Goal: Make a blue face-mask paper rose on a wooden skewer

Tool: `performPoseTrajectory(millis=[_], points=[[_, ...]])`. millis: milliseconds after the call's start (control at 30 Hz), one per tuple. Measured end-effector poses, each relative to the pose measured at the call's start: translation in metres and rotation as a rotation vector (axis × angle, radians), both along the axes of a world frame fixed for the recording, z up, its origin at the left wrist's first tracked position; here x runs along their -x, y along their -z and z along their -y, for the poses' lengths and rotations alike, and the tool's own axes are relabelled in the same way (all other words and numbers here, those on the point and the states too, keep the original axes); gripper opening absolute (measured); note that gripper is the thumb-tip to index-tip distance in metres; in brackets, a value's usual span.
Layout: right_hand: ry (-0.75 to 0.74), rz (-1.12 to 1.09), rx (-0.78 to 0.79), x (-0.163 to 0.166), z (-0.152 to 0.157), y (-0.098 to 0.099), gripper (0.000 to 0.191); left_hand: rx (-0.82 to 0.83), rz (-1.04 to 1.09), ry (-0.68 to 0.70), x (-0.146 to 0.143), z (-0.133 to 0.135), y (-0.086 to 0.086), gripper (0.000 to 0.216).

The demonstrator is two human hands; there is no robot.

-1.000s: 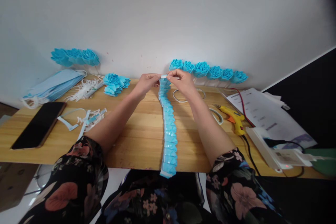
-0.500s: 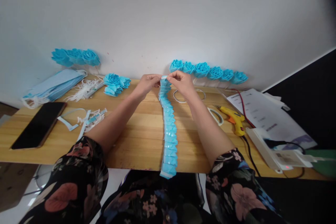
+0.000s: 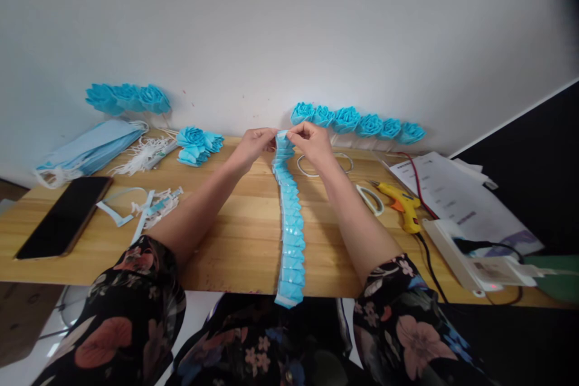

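A long pleated strip of light-blue mask fabric (image 3: 291, 217) runs from my fingers down the middle of the table, its near end hanging just over the front edge. My left hand (image 3: 256, 148) pinches the far end of the strip at its left side. At the right side of that same end, my right hand (image 3: 313, 143) closes thumb and forefinger on it. The folds overlap like scales along one edge. Behind my right hand, a row of blue fabric roses (image 3: 346, 120) on thin stems leans against the wall.
At left are a stack of blue face masks (image 3: 90, 148), more blue roses (image 3: 197, 146), a phone (image 3: 64, 217) and fabric scraps (image 3: 156, 208). To the right lie scissors (image 3: 370, 199), a yellow glue gun (image 3: 404, 206), printed papers (image 3: 461, 193) and a white power strip (image 3: 455, 256).
Both hands keep their pinch on the far end of the strip with hardly any movement. The whole view has shifted very slightly.
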State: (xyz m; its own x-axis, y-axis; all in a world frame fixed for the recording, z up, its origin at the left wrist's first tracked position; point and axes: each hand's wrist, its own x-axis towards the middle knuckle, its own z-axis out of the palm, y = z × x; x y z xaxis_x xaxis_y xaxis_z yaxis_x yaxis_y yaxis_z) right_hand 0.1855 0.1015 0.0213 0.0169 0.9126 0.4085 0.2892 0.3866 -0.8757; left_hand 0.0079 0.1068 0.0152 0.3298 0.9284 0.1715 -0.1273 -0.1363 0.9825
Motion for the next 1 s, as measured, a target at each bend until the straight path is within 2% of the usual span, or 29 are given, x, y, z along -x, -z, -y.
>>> performPoseTrajectory(millis=[133,300,500,600,733,833,933,1000], points=[[0.014,-0.001,-0.004,0.002,0.001,0.001,0.013,0.0,-0.023,-0.024,-0.001,0.001,-0.002,0.037],[-0.01,0.01,0.007,0.002,0.002,0.001,0.012,-0.039,-0.081,-0.15,-0.001,0.001,-0.003,0.029],[0.061,0.029,-0.018,0.002,0.0,0.004,0.031,-0.085,-0.082,-0.16,-0.006,0.001,-0.005,0.032],[0.114,0.055,-0.041,0.002,-0.001,0.006,0.033,-0.083,-0.074,-0.163,-0.007,0.002,-0.005,0.026],[0.162,-0.114,0.038,-0.006,-0.005,0.005,0.033,-0.08,-0.079,-0.197,-0.006,0.002,-0.003,0.021],[0.058,-0.144,0.089,-0.011,-0.007,0.003,0.037,-0.066,-0.085,-0.205,-0.005,0.001,-0.002,0.02],[-0.065,-0.071,0.047,-0.008,-0.004,0.001,0.036,-0.061,-0.094,-0.192,-0.007,0.001,-0.001,0.02],[-0.089,-0.029,0.013,-0.003,-0.002,0.002,0.032,-0.074,-0.112,-0.19,-0.007,0.001,0.0,0.021]])
